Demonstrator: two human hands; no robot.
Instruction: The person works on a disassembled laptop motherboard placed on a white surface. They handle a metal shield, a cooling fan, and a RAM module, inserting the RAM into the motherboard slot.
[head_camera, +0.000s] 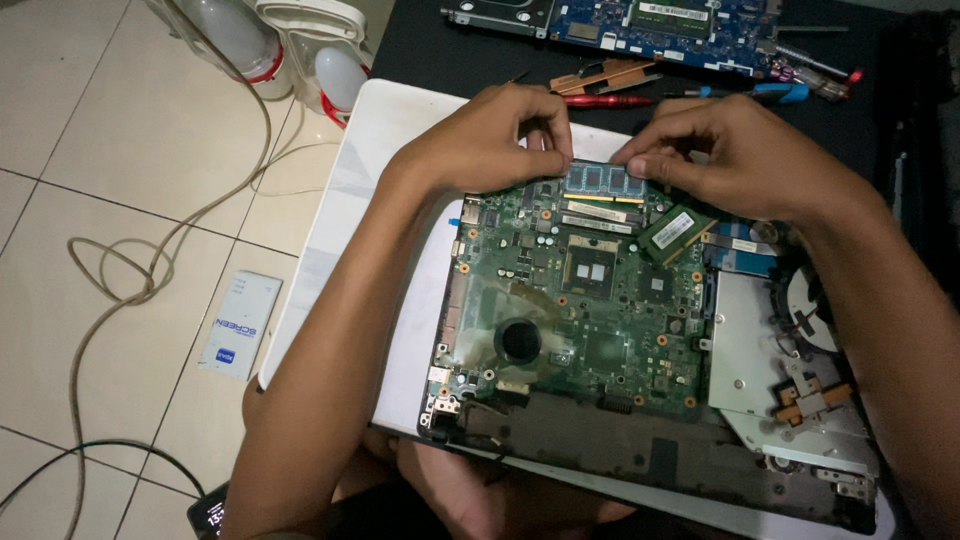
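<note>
An opened laptop base lies in front of me with its green motherboard (580, 300) exposed. At the board's far edge sits a blue-green memory module (603, 181) in its slot. My left hand (490, 140) presses fingertips on the module's left end, and my right hand (735, 150) presses on its right end. A second memory module (675, 232) lies tilted just right of the slot, under my right hand. The silver optical drive (760, 360) fills the laptop's right side.
The laptop rests on a white board (350, 200) over my lap. Behind it on a black mat lie a blue circuit board (660, 30), a red screwdriver (605, 100) and other tools. Cables (120, 270) and a small white box (240, 322) lie on the tiled floor at left.
</note>
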